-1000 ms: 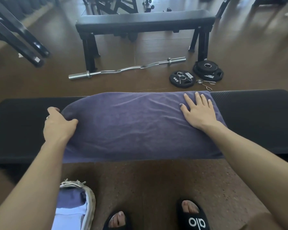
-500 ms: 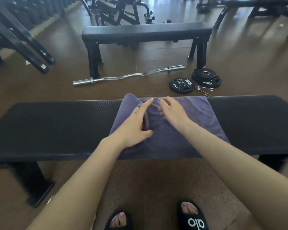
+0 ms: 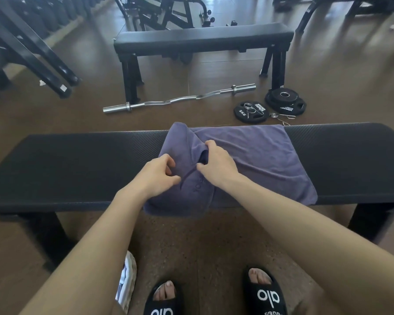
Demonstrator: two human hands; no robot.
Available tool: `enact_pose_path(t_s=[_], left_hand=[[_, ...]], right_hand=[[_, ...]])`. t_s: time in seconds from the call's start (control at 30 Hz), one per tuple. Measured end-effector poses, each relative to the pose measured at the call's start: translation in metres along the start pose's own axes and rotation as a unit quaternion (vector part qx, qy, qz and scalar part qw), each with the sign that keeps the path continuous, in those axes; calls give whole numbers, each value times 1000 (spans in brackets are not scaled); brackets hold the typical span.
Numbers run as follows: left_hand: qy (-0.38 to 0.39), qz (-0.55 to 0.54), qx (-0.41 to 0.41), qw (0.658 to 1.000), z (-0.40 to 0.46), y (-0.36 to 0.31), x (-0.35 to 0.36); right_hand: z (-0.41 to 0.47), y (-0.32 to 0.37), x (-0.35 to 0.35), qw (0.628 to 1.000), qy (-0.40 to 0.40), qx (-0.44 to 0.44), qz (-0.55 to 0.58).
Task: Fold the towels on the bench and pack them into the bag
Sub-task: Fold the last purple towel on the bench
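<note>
- A purple towel [image 3: 255,155] lies on the black padded desk [image 3: 77,169], its left part folded over and rumpled, its near edge hanging off the front.
- The left hand [image 3: 156,176] has curled fingers at the fold — whether it pinches cloth, I cannot tell. The right hand [image 3: 216,164] pinches a bunched ridge of towel.
- To fold well, I'd pull the layer flat, line up the edges, then smooth out creases.
- The bag [image 3: 127,280] shows partly on the floor, near the left foot.
- A gym: brown floor, second bench [image 3: 203,38], curl bar [image 3: 180,100], weight plates [image 3: 253,111].
</note>
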State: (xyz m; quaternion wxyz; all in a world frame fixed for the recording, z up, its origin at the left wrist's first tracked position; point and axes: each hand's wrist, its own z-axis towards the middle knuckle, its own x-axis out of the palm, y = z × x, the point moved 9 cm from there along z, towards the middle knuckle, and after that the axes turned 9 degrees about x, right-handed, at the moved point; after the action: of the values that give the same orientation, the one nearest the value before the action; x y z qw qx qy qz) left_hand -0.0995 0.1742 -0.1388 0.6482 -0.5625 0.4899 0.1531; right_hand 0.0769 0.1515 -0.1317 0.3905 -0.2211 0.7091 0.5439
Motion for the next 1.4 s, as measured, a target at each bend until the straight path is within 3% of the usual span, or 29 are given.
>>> enact_pose_path(t_s=[0.13,0.27,0.4,0.6,0.8,0.93,1.07,1.2,1.3,1.4], left_hand=[[-5,8,7,1000,0,-1,1],[-55,21,11,998,0,1,-11],[-59,17,19,998,3,-3,-13],[59,6,7,998,1,-11,13],[148,-1,-48,988,-18,-16,13],[231,41,-46,971,-36,-19,20],[176,100,31,979,-30,-39,16],[156,79,109,978,-27,-69,21],[150,68,136,977,-29,-79,24],[137,54,144,978,-28,-81,23]], right_hand=[[12,-12,-23,998,-46,20,28],[28,-52,-58,982,-114,113,95],[39,-100,-63,964,-96,211,133],[38,-62,-51,992,-92,29,-76],[43,-62,-59,988,-137,20,-65],[48,-79,-80,979,-174,69,81],[46,-117,-102,925,-214,197,245],[46,-150,-84,905,-121,317,255],[42,-136,-71,898,-24,304,317],[31,-119,-68,908,22,268,321]])
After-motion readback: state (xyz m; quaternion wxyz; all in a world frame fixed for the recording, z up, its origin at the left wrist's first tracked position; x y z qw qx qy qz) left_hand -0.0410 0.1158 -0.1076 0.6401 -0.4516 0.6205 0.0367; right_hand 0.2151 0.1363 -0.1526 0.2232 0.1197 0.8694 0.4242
